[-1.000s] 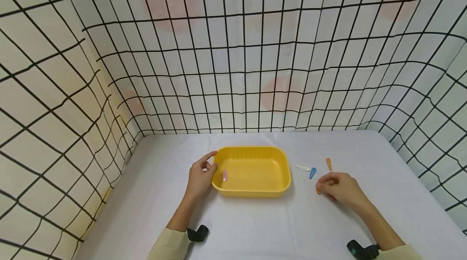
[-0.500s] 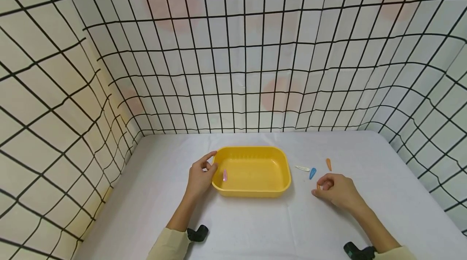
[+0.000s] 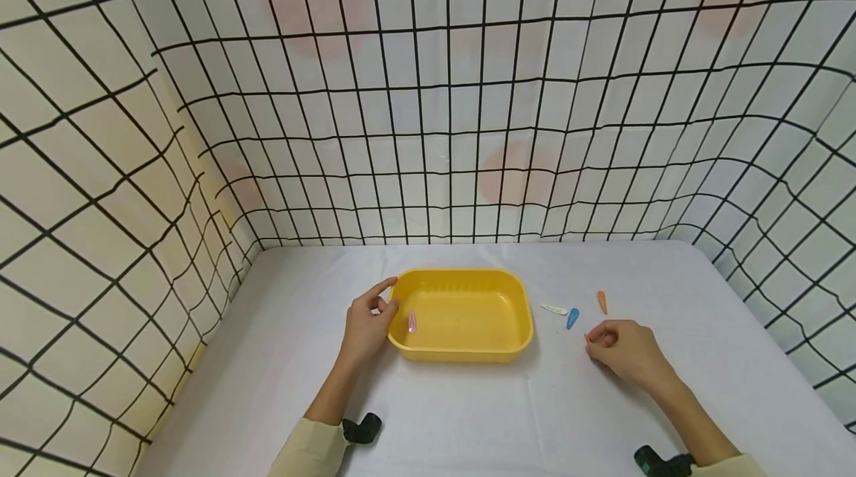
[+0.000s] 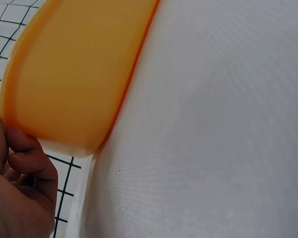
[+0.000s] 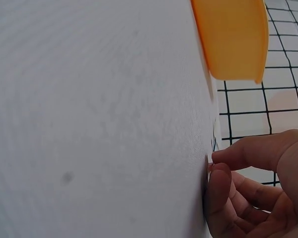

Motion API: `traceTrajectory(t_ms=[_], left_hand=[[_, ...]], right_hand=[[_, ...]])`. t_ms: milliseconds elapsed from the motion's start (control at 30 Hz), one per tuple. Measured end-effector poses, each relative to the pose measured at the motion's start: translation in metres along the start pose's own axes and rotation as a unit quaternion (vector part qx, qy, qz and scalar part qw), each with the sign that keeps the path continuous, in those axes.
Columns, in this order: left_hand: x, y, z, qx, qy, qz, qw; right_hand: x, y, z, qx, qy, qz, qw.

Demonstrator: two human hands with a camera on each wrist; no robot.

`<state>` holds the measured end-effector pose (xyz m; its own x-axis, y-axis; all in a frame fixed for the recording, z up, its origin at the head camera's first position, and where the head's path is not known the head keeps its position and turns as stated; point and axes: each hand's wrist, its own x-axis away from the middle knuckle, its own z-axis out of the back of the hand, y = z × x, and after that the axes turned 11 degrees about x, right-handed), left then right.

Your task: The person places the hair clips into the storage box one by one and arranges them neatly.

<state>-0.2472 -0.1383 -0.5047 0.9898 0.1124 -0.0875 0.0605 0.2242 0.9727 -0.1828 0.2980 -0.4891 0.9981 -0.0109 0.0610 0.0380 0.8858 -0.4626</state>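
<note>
A yellow tray point(image 3: 461, 355) stands mid-table with a pink snap hair clip point(image 3: 412, 322) lying inside near its left end. My left hand point(image 3: 366, 325) grips the tray's left rim, thumb over the edge; in the left wrist view its curled fingers point(image 4: 32, 163) meet the tray wall point(image 4: 74, 74). Right of the tray, my right hand point(image 3: 627, 354) pinches a small orange hair clip point(image 3: 587, 339) between thumb and fingertips, mostly hidden by them. The right wrist view shows this pinch low over the cloth. Just beyond lie a white clip point(image 3: 553, 309), a blue clip point(image 3: 573, 319) and another orange clip point(image 3: 602, 302).
White cloth point(image 3: 468, 417) covers the table. White walls with a black grid point(image 3: 428, 113) enclose it at the back and both sides. A black wrist device point(image 3: 363, 428) sits at the left cuff, another point(image 3: 662, 462) at the right.
The right hand has shifted slightly at the same spot, its fingers closing around the orange clip, which now shows less. The left hand and the tray have stayed still.
</note>
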Motion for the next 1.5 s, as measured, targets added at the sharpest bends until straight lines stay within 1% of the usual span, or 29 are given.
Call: traceTrajectory(t_ms=[133, 267, 367, 467, 533, 667, 800, 967, 1167, 1367, 1500], left_hand=[[0.000, 0.001, -0.001, -0.001, -0.001, 0.009, 1.0000], [0.000, 0.002, -0.001, -0.005, -0.001, 0.019, 0.9998], [0.000, 0.003, -0.001, -0.008, 0.000, 0.018, 0.9998], [0.001, 0.003, -0.002, -0.009, 0.001, 0.019, 0.9998], [0.001, 0.002, -0.002, -0.008, 0.001, 0.019, 0.9998], [0.001, 0.002, -0.002, -0.007, 0.000, 0.019, 0.9998], [0.001, 0.002, -0.001, -0.004, -0.003, 0.017, 0.9998], [0.001, 0.002, 0.000, 0.003, -0.008, 0.015, 0.9999], [0.001, 0.001, 0.000, 0.005, -0.008, 0.017, 0.9998], [0.001, 0.000, 0.000, 0.006, -0.007, 0.008, 0.9999], [0.001, 0.000, 0.000, 0.004, -0.007, 0.008, 0.9999]], right_hand=[[0.000, 0.001, 0.000, -0.021, -0.013, -0.016, 1.000], [-0.002, 0.006, -0.004, -0.037, -0.016, -0.022, 0.999], [-0.003, 0.010, -0.005, -0.057, -0.019, -0.019, 0.998], [-0.004, 0.010, -0.003, -0.093, -0.031, -0.012, 0.995], [-0.005, 0.009, 0.000, -0.121, -0.042, -0.001, 0.992], [-0.007, 0.003, 0.006, -0.174, -0.057, 0.002, 0.983], [-0.013, -0.002, 0.010, -0.217, -0.069, -0.007, 0.974], [-0.019, -0.007, 0.013, -0.241, -0.074, -0.002, 0.968], [-0.025, -0.016, 0.015, -0.270, -0.068, 0.020, 0.960], [-0.030, -0.029, 0.012, -0.303, -0.075, 0.021, 0.950], [-0.033, -0.037, 0.010, -0.312, -0.080, 0.027, 0.946]])
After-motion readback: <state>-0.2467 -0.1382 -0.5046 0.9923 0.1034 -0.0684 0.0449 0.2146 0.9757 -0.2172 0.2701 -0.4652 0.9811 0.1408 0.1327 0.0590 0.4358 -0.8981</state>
